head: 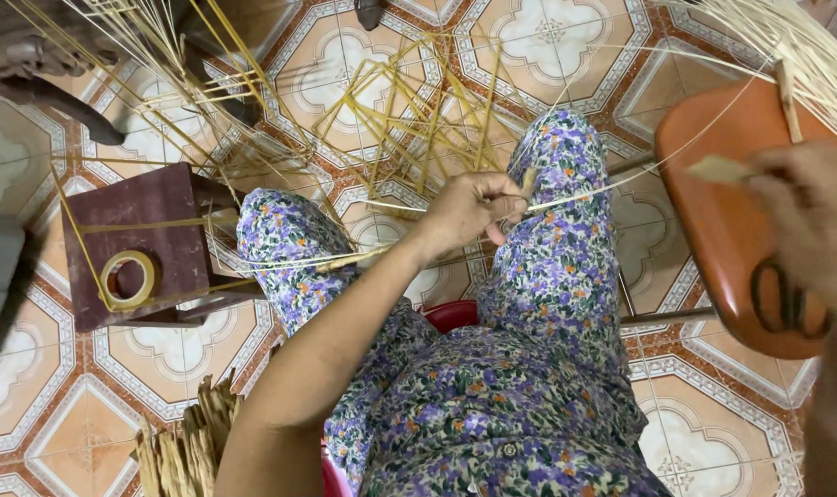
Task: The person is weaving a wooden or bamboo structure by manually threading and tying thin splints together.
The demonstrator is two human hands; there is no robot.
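Note:
My left hand (473,210) hovers above my knees and pinches a thin pale straw strip (602,189) that runs off to the right. My right hand (805,221) is close to the camera and blurred; it grips a flat pale strip (717,168) over the orange stool. A loose woven frame of yellow strips (409,120) lies on the tiled floor beyond my knees. I sit in flowered purple clothes (547,276).
A dark red wooden stool (128,221) at left carries a roll of tape (128,279). An orange plastic stool (713,239) stands at right with scissors (786,299) on it. Bundled straw (184,442) lies bottom left, and loose strands (796,37) fan out top right.

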